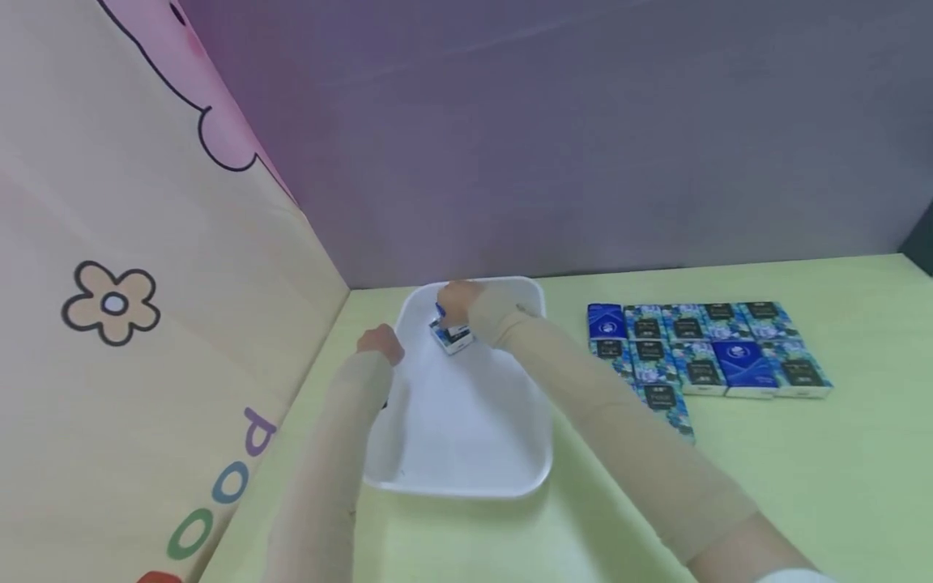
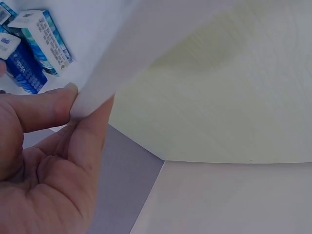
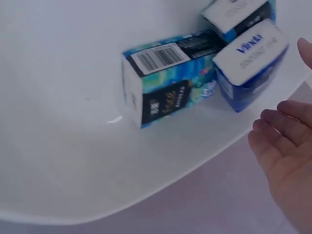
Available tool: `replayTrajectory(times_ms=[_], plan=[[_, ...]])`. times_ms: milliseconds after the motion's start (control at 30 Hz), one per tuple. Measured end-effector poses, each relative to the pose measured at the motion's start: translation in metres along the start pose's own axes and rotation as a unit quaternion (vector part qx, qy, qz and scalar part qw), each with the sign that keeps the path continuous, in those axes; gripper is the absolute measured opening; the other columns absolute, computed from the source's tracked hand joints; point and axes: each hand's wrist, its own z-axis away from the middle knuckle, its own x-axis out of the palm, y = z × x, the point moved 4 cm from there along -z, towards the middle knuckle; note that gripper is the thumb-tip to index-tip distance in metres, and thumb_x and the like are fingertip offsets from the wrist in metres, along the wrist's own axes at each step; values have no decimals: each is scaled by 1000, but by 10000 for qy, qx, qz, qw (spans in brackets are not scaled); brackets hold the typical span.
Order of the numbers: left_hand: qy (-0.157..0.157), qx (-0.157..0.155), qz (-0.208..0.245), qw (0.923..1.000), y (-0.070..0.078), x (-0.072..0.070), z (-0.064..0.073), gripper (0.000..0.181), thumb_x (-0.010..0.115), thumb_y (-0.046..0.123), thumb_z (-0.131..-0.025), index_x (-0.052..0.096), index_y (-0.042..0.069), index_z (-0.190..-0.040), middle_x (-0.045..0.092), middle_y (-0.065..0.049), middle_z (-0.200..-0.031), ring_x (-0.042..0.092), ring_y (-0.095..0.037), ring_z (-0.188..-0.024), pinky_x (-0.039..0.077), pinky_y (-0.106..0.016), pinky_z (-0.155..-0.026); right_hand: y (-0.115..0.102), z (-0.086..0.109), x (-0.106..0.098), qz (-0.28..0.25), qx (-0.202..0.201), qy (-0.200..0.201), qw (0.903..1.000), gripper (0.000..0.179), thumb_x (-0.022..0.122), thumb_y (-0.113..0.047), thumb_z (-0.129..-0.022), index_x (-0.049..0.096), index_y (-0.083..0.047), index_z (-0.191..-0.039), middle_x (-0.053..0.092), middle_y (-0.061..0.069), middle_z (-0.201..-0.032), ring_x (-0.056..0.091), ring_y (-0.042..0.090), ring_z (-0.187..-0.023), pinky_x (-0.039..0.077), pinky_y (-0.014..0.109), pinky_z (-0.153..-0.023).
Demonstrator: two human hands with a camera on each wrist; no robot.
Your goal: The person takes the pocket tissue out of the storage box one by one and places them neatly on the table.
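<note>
My left hand pinches the left rim of a white plastic tub between thumb and fingers, as the left wrist view shows close up. Over the tub's far end is my right hand. Its fingers are extended and loosely bent beside a blue Vinda tissue pack, with nothing gripped between them. Two flower-patterned tissue packs lie against the blue one: one with a barcode side and another partly cut off. From the head, the right hand hides most of this cluster.
Right of the tub, more flower-patterned tissue packs and a few blue packs lie in rows on the pale green table. A grey-purple panel stands behind; a printed cream wall rises at left.
</note>
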Motion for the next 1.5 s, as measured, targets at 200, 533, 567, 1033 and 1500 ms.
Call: replayTrajectory(times_ms=[200,533,567,1033,1500], plan=[[-36,4,-52,10000,2,0,6,21,52,9,-82,59,-6,-95,63,-17,-82,61,-27,-73,54,-34,-64,8,-12,18,-1,6,158,9999,26,66,-37,-79,60,-12,-82,54,-3,-74,48,13,-68,45,25,-66],[79,39,-109,9999,3,-3,7,22,52,10,-83,60,-6,-95,64,-18,-84,62,-28,-76,54,-35,-67,13,-31,31,55,189,117,9997,30,66,-40,-76,61,-13,-87,57,-1,-82,51,15,-74,46,27,-70],[81,30,-101,9999,3,-3,6,22,52,10,-83,60,-6,-96,64,-18,-84,62,-28,-76,54,-35,-68,14,-32,32,64,168,145,9997,30,66,-39,-75,61,-12,-87,58,-1,-82,51,15,-74,46,27,-70],[-4,-90,92,9999,1,1,1,20,51,8,-82,59,-5,-95,63,-17,-80,61,-27,-71,54,-33,-60,10,-27,33,153,-7,161,9998,35,67,-32,-71,64,-5,-94,60,5,-93,52,17,-84,47,29,-83],[-34,-225,151,9996,2,2,0,23,52,9,-84,59,-5,-101,62,-16,-82,61,-26,-73,53,-31,-58,8,-22,33,-369,365,-215,9984,52,69,-30,-72,54,-3,-114,52,6,-106,50,17,-92,45,27,-86]])
